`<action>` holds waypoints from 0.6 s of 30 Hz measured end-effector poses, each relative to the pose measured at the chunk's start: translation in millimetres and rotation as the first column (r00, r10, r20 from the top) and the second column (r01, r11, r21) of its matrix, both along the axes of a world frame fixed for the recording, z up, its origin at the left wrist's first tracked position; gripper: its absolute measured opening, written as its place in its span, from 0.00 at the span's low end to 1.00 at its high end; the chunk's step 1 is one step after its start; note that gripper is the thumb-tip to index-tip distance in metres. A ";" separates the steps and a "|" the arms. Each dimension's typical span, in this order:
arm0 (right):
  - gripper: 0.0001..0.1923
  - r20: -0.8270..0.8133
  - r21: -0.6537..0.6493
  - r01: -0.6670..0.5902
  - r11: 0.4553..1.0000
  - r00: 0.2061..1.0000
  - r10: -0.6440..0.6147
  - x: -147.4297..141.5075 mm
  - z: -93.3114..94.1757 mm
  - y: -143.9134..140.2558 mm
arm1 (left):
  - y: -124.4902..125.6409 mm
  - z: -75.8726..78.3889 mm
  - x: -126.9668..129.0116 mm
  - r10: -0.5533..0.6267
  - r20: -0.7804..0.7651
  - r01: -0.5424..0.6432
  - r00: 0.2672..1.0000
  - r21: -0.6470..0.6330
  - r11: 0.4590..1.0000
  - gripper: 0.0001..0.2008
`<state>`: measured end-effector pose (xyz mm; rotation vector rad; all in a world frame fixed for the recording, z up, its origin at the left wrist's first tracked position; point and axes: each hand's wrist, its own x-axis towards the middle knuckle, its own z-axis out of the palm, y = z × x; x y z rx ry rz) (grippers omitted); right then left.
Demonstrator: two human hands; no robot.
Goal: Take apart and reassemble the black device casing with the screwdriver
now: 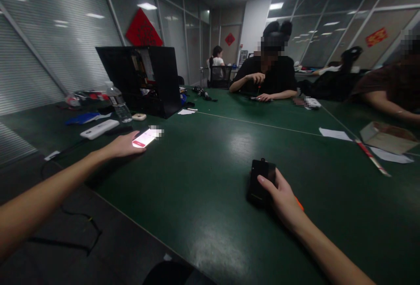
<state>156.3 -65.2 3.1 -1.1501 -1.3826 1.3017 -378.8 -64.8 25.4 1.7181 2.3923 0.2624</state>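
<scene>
1. The right hand (281, 197) is resting on the green table (203, 180), not far from its near edge, and its fingers are closing around a small black device (260, 182); something orange (300, 204) is showing just behind the hand.
2. The left hand (123, 146) is reaching toward the table's left edge, lying flat with the fingers loosely spread, and its fingertips are touching a lit phone (144, 138).
3. A white flat object (99, 129) and a water bottle (118, 103) are lying and standing just beyond the phone, near the left edge.
4. A black open case (144, 79) is standing further back.
5. A seated person (267, 75) is working with both hands at the far side.
</scene>
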 end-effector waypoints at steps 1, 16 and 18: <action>0.24 -0.011 -0.004 -0.006 1.000 1.000 0.006 0.6 -1.4 0.8 | -1.9 -0.4 1.1 -0.003 -0.012 0.004 1.000 0.002 1.000 0.53; 0.29 -0.045 -0.007 -0.008 1.000 0.999 0.008 1.4 -0.3 -1.6 | 2.0 4.0 288.7 -0.698 0.558 0.367 0.449 0.597 0.713 0.25; 0.27 -0.008 0.079 0.027 0.996 1.000 -0.027 3.6 -4.5 -0.5 | 0.8 -1.6 341.2 -0.786 0.542 0.431 0.299 0.658 0.618 0.24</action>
